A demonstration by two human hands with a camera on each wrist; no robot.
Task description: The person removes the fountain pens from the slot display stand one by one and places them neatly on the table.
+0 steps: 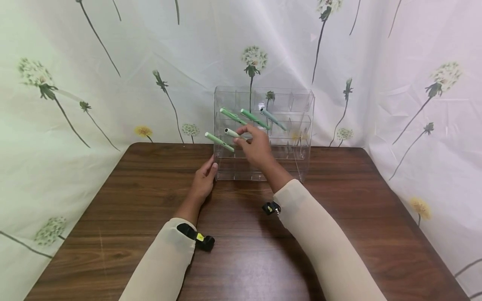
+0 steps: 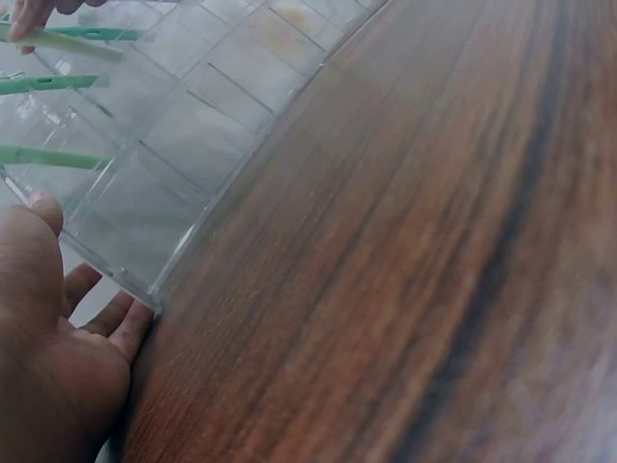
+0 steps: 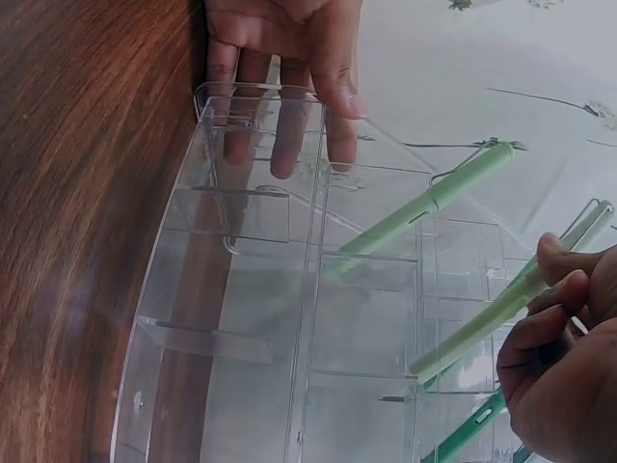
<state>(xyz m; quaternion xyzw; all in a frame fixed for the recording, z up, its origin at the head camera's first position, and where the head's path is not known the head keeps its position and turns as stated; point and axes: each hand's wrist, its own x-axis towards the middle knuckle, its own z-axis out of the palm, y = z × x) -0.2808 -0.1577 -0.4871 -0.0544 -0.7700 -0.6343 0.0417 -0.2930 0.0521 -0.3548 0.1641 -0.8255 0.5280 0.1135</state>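
A clear stepped organizer (image 1: 261,175) stands at the back of the table. My left hand (image 1: 203,179) touches its left side with fairly straight fingers; the thumb rests by the front edge, and the fingers show through the clear plastic in the right wrist view. My right hand (image 1: 257,146) pinches a pale green pen (image 3: 472,333) between thumb and fingers in front of the middle tiers, its lower end overlapping a compartment. Left of it a light green pen (image 1: 219,142) leans in a slot. Two green pens (image 1: 255,118) and a grey-blue pen (image 1: 273,119) lean in the tier above.
The brown wooden table (image 1: 150,200) extends in front of the organizer and to both sides. Right behind it hangs a white curtain (image 1: 211,50) printed with dandelions, which also lines the left and right. A black strap with a small camera (image 1: 203,241) circles each sleeve.
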